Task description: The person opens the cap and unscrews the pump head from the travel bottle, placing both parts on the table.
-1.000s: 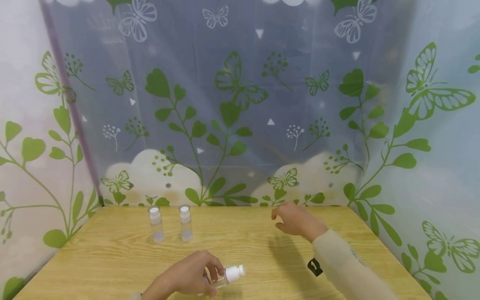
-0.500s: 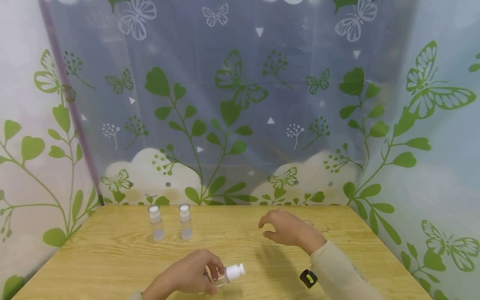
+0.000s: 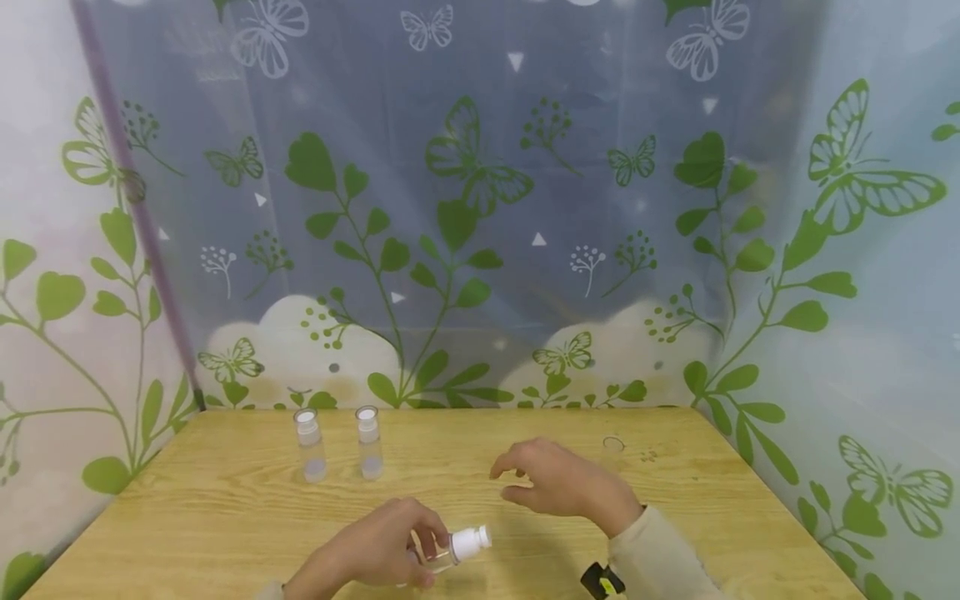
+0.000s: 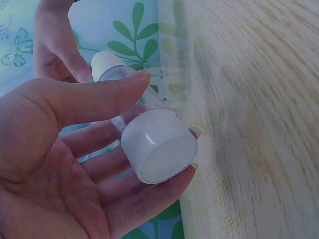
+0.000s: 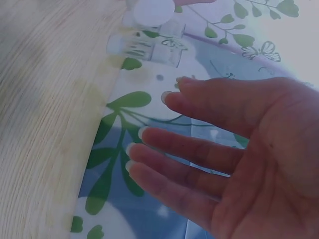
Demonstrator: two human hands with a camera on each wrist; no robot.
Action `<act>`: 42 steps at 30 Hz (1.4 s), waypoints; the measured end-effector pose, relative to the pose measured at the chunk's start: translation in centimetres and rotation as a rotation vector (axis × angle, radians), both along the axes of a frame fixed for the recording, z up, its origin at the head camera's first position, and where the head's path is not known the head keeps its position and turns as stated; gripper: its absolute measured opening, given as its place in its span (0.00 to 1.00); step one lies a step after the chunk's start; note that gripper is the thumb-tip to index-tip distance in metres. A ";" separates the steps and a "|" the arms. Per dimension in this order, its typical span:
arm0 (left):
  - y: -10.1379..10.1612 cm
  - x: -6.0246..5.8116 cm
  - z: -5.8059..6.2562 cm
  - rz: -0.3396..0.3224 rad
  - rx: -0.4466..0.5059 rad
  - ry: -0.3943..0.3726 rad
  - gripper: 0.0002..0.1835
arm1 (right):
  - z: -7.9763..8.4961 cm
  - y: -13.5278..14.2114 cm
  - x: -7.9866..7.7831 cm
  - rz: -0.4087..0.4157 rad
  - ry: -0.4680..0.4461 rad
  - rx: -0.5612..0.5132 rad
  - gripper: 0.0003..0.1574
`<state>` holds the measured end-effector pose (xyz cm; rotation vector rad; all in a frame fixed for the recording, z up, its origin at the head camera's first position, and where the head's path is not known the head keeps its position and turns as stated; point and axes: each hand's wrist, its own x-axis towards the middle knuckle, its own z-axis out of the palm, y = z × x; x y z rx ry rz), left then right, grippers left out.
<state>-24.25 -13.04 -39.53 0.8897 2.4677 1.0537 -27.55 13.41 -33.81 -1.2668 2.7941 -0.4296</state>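
Note:
My left hand (image 3: 386,546) holds a small clear bottle (image 3: 467,543) tilted over the front of the table, its white top pointing right. In the left wrist view, thumb and fingers grip the clear body near the white base (image 4: 159,147). My right hand (image 3: 555,479) is above the table, right of the bottle and apart from it. Its fingers are loosely bent with nothing between them, as the right wrist view also shows. Behind it, a clear ring-rimmed piece (image 3: 613,444), perhaps a cap, stands on the table.
Two similar clear bottles with white tops, one at the left (image 3: 311,446) and one beside it (image 3: 369,443), stand upright at the back left of the wooden table (image 3: 225,517). A patterned curtain (image 3: 480,250) rises behind the table's back edge.
My right hand has moved left and nearer, toward the held bottle, uncovering the clear piece at the back right. The left hand and its bottle have stayed nearly still.

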 end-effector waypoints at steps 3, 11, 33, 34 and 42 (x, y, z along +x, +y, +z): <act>0.0 -0.1 -0.1 0.000 -0.003 0.000 0.16 | -0.1 -0.1 0.4 0.015 -0.062 -0.029 0.15; 0.1 0.0 -0.2 -0.002 -0.007 0.020 0.16 | -0.5 -0.2 1.1 0.042 -0.212 -0.100 0.16; 0.6 0.6 -0.7 -0.015 -0.021 0.017 0.16 | -1.7 -1.0 2.0 0.115 -0.245 -0.110 0.17; 0.7 0.5 -0.7 -0.016 -0.024 0.022 0.16 | -1.7 -1.0 2.0 0.117 -0.247 -0.109 0.17; 0.8 0.5 -0.3 -0.018 -0.026 0.036 0.16 | -1.4 -1.1 2.2 0.120 -0.229 -0.096 0.17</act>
